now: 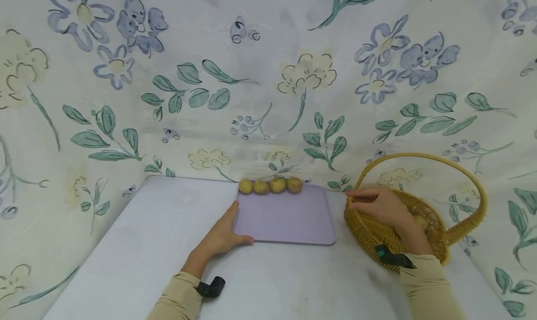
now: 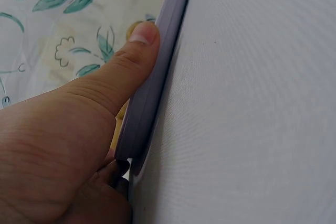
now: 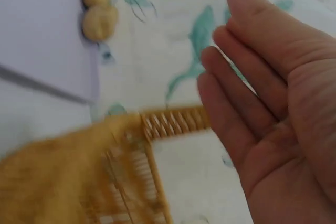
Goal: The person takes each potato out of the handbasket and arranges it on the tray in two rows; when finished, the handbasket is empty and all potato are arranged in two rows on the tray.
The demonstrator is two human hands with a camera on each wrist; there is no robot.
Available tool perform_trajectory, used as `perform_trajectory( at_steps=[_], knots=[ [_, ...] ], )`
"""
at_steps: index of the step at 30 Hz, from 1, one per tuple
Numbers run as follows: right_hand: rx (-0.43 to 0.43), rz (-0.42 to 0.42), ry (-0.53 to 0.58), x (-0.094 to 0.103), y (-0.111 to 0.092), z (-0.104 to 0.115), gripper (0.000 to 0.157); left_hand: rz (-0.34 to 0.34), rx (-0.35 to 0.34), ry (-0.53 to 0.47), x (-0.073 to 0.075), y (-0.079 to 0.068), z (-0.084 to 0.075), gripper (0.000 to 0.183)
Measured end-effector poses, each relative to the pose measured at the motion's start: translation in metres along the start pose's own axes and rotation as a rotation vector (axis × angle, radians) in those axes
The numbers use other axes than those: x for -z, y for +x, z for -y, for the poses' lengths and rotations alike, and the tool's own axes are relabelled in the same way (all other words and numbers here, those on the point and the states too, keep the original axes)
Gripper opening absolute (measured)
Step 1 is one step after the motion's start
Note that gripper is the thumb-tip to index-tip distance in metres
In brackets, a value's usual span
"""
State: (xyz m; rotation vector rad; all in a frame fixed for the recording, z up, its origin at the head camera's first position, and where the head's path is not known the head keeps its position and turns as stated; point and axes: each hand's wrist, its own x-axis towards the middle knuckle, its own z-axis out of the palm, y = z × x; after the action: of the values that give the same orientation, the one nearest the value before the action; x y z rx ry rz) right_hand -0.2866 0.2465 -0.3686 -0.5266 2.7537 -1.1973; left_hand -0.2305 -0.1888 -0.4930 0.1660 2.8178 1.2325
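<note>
Laterally, the empty, straight-fingered right hand (image 1: 383,206) hung over the basket (image 1: 362,227), right of the potato row (image 1: 277,186) (along the far edge of the tray (image 1: 285,217)), whose near-left corner the outstretched left hand (image 1: 221,236) touched

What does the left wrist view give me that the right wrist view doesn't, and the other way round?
Only the left wrist view shows the left hand, with its thumb against the edge of the tray.

Only the right wrist view shows the right hand, holding nothing, and the wicker basket, partly blurred.

Both show the lilac tray, the white table, the floral cloth and yellowish potatoes, though in the left wrist view only small parts of those peek out around the thumb.
</note>
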Motion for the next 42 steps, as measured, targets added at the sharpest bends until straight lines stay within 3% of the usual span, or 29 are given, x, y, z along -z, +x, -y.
perform_trajectory(
  at_steps=[9,15,28,42],
  knots=[
    [-0.015,-0.015,-0.096,0.045,-0.025,-0.031,0.046,0.009,0.004,-0.007,0.002,0.000,-0.003,0.131],
    [-0.100,-0.029,-0.202,0.062,-0.032,-0.044,0.049,0.010,0.008,0.014,0.002,0.000,0.001,0.131],
    [-0.183,0.010,-0.368,0.066,-0.034,-0.081,0.060,0.013,-0.004,0.002,0.001,0.000,-0.001,0.131],
    [-0.282,0.049,-0.385,0.068,-0.036,-0.102,0.068,0.025,-0.004,0.016,0.001,0.001,0.000,0.131]
  ],
)
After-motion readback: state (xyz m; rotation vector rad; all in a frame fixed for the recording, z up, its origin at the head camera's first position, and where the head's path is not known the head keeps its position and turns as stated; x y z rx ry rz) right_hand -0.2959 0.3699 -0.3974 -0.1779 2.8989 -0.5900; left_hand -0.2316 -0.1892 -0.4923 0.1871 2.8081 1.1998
